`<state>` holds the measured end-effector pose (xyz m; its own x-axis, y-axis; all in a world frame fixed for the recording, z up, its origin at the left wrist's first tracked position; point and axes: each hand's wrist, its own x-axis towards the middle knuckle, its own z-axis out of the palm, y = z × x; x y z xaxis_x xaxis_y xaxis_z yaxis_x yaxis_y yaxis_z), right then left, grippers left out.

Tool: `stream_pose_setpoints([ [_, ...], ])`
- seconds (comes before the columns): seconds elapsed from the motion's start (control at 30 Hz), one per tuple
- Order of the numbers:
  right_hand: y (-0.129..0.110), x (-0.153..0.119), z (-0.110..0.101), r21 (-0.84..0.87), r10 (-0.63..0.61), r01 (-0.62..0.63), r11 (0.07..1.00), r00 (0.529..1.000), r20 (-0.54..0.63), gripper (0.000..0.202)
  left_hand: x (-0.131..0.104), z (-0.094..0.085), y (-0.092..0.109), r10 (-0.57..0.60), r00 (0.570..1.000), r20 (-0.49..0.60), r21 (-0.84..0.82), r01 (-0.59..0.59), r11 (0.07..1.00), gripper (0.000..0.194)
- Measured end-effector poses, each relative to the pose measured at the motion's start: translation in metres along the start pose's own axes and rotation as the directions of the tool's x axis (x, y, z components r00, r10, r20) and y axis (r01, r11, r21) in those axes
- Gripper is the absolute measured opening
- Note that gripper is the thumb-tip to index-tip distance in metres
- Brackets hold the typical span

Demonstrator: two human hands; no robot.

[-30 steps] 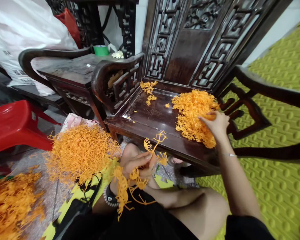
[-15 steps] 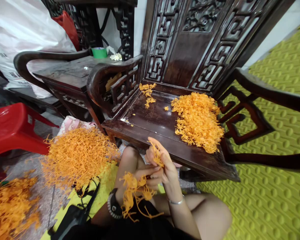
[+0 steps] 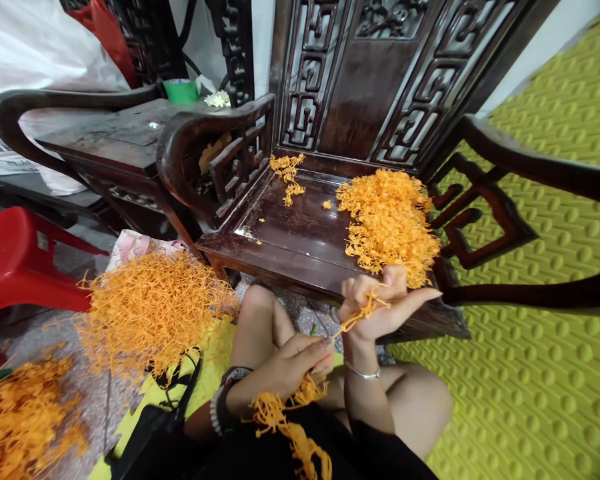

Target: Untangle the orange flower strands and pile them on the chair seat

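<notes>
My left hand (image 3: 297,360) pinches the lower end of a thin orange branching strand (image 3: 359,319) between thumb and fingers. That strand stretches up across the palm of my right hand (image 3: 380,310), whose fingers curl over it while the thumb points outward. Below my left hand hangs a bunch of similar orange strands (image 3: 273,412), apparently kept in its lower fingers. In front, a heap of small orange tangled pieces (image 3: 393,217) rests on the right of the dark wooden chair (image 3: 305,230). A smaller orange cluster (image 3: 289,175) lies at its back left.
A big pile of orange strands (image 3: 155,310) stands to the left, another (image 3: 25,420) at the lower left. Around them are a red stool (image 3: 30,260), a black bag (image 3: 145,437) and a wooden side table (image 3: 110,143) with green tape (image 3: 181,91). Yellow matting (image 3: 540,393) covers the right.
My right hand has moved up and to the right, away from my left, drawing the strand out between them. The hanging bunch has swung lower. The view has shifted slightly.
</notes>
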<state>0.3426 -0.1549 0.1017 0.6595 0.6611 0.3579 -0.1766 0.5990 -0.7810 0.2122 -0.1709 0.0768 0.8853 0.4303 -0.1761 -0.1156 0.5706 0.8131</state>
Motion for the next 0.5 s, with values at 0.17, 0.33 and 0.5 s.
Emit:
stream_pose_setpoints([
  [0.17,-0.018,0.008,0.003,0.003,-0.131,0.131,0.991,0.991,0.007,0.045,-0.001,0.006,0.009,-0.033,0.992,0.124,-0.147,0.051,0.988,0.055],
  [0.33,-0.027,0.014,0.014,0.033,-0.137,0.14,0.99,0.988,-0.075,0.043,-0.002,0.008,0.011,-0.002,0.991,0.132,-0.184,0.026,0.983,0.053],
  [0.5,-0.035,0.021,0.025,0.024,-0.1,0.103,0.994,0.989,-0.108,0.047,-0.005,0.002,0.005,0.075,0.992,0.099,-0.092,-0.066,0.994,0.05],
])
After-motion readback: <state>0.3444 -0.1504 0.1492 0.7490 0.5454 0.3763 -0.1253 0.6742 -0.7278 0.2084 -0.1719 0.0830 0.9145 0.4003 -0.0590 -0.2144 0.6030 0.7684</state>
